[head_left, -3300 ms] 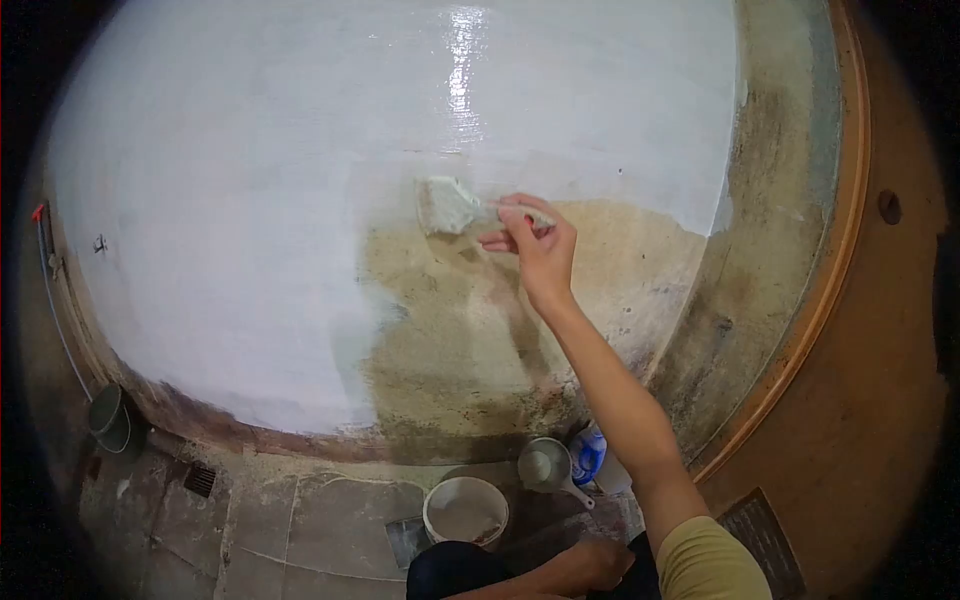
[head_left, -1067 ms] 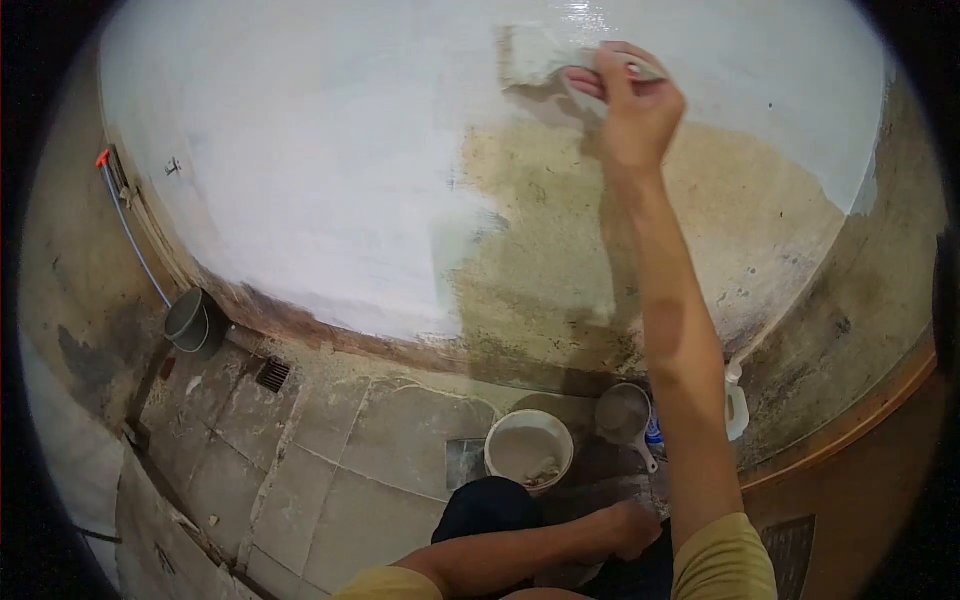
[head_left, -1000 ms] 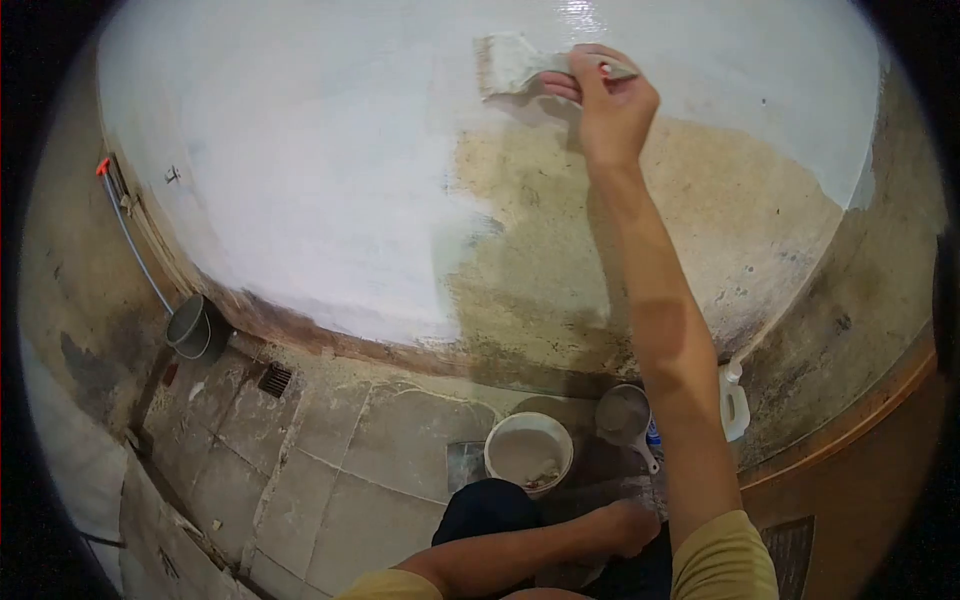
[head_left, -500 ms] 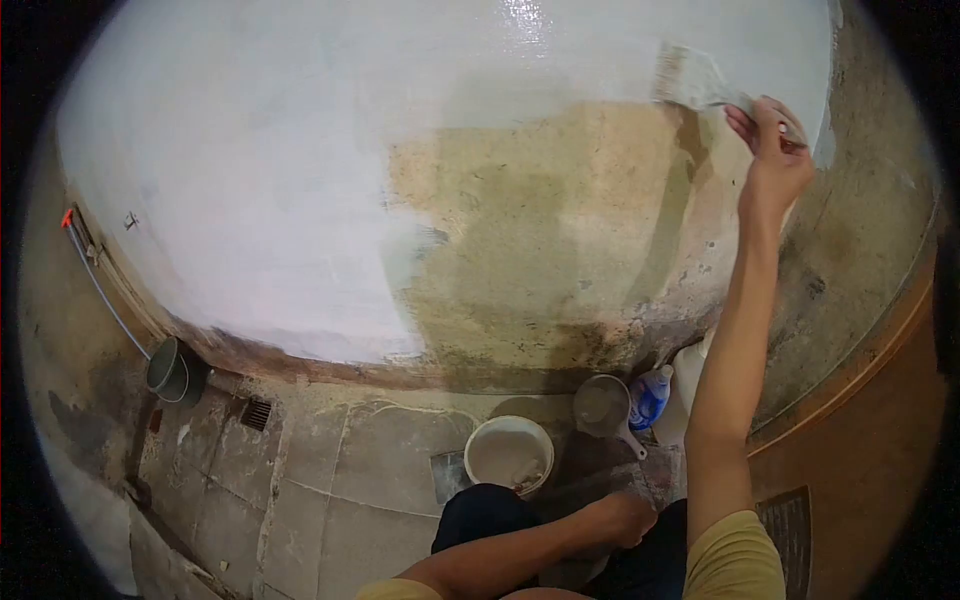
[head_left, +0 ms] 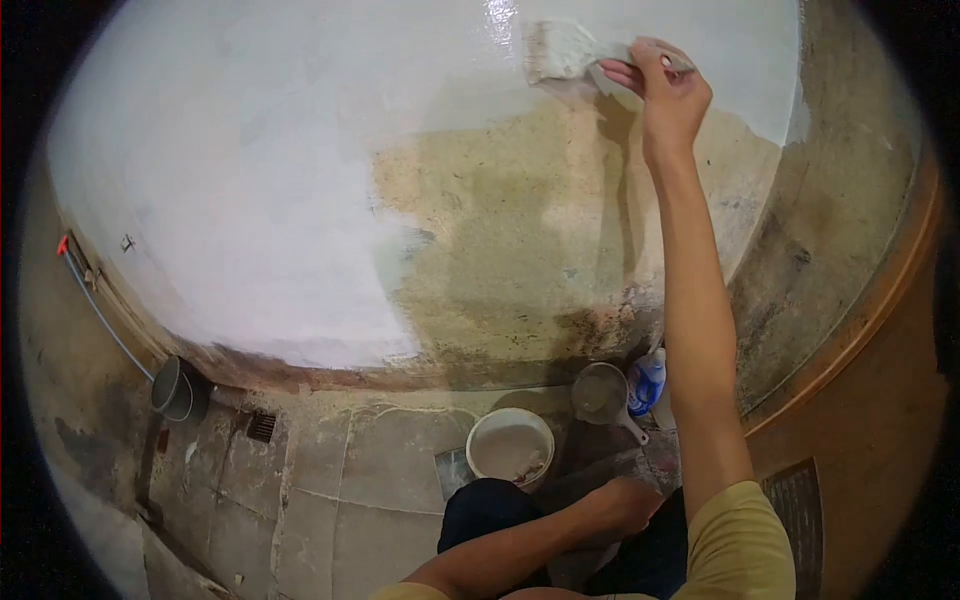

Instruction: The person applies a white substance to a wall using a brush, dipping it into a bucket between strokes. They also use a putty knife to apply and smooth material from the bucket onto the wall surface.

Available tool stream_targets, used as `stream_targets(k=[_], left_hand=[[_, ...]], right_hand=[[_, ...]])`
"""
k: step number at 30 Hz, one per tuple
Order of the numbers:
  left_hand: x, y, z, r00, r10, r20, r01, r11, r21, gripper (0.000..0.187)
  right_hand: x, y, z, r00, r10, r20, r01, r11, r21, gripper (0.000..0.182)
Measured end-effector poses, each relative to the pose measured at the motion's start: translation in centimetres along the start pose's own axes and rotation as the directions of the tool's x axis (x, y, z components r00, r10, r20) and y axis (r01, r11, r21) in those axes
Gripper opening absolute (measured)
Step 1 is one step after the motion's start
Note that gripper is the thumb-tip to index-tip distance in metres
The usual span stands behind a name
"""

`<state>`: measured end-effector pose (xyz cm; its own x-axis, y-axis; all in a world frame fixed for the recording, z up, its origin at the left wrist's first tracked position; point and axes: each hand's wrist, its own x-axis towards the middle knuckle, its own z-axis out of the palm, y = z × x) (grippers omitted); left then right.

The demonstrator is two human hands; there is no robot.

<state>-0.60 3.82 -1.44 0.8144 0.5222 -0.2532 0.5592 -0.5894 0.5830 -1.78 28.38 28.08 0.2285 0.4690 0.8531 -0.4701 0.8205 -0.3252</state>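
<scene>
My right hand (head_left: 672, 95) is closed round the handle of a wide paintbrush (head_left: 565, 52). The pale, paint-coated bristles point left and lie against the upper wall, near the border between white paint (head_left: 250, 200) and a bare tan patch (head_left: 500, 230). Low in front of me, my left hand (head_left: 625, 505) rests by my right knee; its fingers are turned under and mostly hidden. A white bucket (head_left: 472, 447) with greyish paint inside stands on the floor just beyond my knees.
Right of the bucket are a long-handled dipper (head_left: 600, 392) and a blue bottle (head_left: 647, 382), with a pale container partly behind my arm. A dark bucket (head_left: 180, 388) stands at far left, near a floor drain (head_left: 261, 426). A wooden edge (head_left: 850, 350) curves along the right.
My right hand has carried the paintbrush left and slightly up across the wall. The view has shifted a little, and my left hand stays by the knee.
</scene>
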Motion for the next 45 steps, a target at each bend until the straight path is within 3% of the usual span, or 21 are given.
stream_targets(k=[3,5,7,8,12,14,16,18,20,25,27,28,29,30,31,32,33,35,37,42,45], left_hand=[[-1.0,0.8,-0.9,0.999,0.016,0.031,-0.018,0.999,0.038,0.024],[-0.4,0.0,0.4,0.998,0.021,-0.065,-0.019,0.999,0.034,0.021],[-0.2,-0.6,1.2,0.997,0.016,-0.080,-0.015,1.000,0.014,0.019],[0.1,-0.7,1.7,0.995,0.003,-0.095,-0.004,1.000,-0.013,0.018],[-0.4,-0.2,0.7,0.993,0.020,0.117,-0.025,0.999,0.043,0.031],[-1.0,0.5,0.8,0.998,-0.022,-0.054,0.024,0.999,0.032,0.018],[0.0,-0.1,1.7,0.999,-0.005,-0.053,0.008,0.998,0.058,0.018],[0.3,0.2,1.7,0.998,0.005,-0.057,0.000,0.996,0.088,0.019],[0.4,0.9,0.2,0.986,-0.051,0.161,0.032,0.992,0.120,0.032],[1.1,0.2,2.2,0.999,0.026,-0.020,-0.024,0.995,0.102,0.021],[1.4,-0.2,3.0,0.998,0.058,-0.033,-0.054,0.991,0.121,0.022],[2.0,-0.8,4.2,0.981,0.114,-0.157,-0.100,0.990,0.097,0.021],[2.4,-1.4,5.3,0.945,0.165,-0.281,-0.149,0.986,0.076,0.021],[2.3,-1.1,4.6,0.945,0.165,-0.281,-0.150,0.986,0.076,0.021],[2.2,-0.3,3.2,0.984,0.117,-0.132,-0.102,0.988,0.114,0.021],[2.1,0.2,2.4,0.998,0.061,0.016,-0.063,0.985,0.158,0.021],[2.0,0.2,2.4,0.998,0.068,0.012,-0.069,0.985,0.157,0.021],[1.8,0.2,2.2,0.997,0.080,-0.006,-0.077,0.980,0.181,0.023],[1.2,1.0,0.8,0.997,0.073,0.038,-0.079,0.981,0.179,0.027],[0.4,0.7,0.7,0.995,0.095,0.013,-0.096,0.986,0.140,0.031],[0.9,1.1,0.4,0.990,0.023,0.141,-0.042,0.990,0.136,0.031]], right_hand=[[0.8,-0.6,-4.8,0.994,-0.070,-0.078,0.067,0.997,-0.045,0.019],[1.0,-2.0,-7.3,0.983,-0.145,-0.110,0.137,0.987,-0.081,0.017],[1.1,-4.3,-9.0,0.931,-0.325,-0.168,0.240,0.889,-0.391,0.015],[1.3,-5.0,-9.5,0.928,-0.334,-0.167,0.244,0.881,-0.406,0.015],[2.5,-6.3,-12.0,0.867,-0.477,-0.145,0.296,0.727,-0.619,0.014],[2.4,-5.9,-11.7,0.855,-0.518,0.021,0.280,0.426,-0.860,0.017],[1.8,-4.5,-10.1,0.864,-0.499,0.069,0.253,0.311,-0.916,0.021],[0.6,-3.4,-7.8,0.876,-0.445,0.188,0.340,0.293,-0.894,0.026],[0.0,0.1,-6.0,0.785,-0.513,0.347,0.533,0.273,-0.801,0.029],[-3.9,-0.9,3.8,0.819,-0.416,0.395,0.563,0.453,-0.691,0.020],[-4.0,-2.6,5.5,0.972,-0.156,0.175,0.217,0.884,-0.414,0.014],[-3.4,-2.2,5.3,0.972,-0.159,0.173,0.218,0.884,-0.415,0.014],[-2.4,-1.8,5.1,0.985,-0.129,0.118,0.149,0.971,-0.184,0.014],[-1.6,-1.4,4.9,0.994,-0.085,0.075,0.081,0.995,0.061,0.014],[-0.9,-1.8,3.4,0.997,-0.024,0.069,0.018,0.995,0.094,0.016],[0.1,-1.2,1.8,0.997,0.065,0.050,-0.066,0.997,0.027,0.014],[1.5,0.3,-0.2,0.988,0.150,0.024,-0.149,0.988,-0.039,0.015],[4.2,0.9,-4.6,0.980,0.195,-0.037,-0.190,0.976,0.109,0.013],[5.9,-2.1,-8.8,0.998,-0.041,-0.055,0.036,0.995,-0.096,0.026],[7.6,-6.8,-17.1,0.991,-0.124,-0.053,0.105,0.955,-0.277,0.028],[7.4,-6.9,-17.8,0.966,-0.242,-0.086,0.183,0.883,-0.432,0.027]])
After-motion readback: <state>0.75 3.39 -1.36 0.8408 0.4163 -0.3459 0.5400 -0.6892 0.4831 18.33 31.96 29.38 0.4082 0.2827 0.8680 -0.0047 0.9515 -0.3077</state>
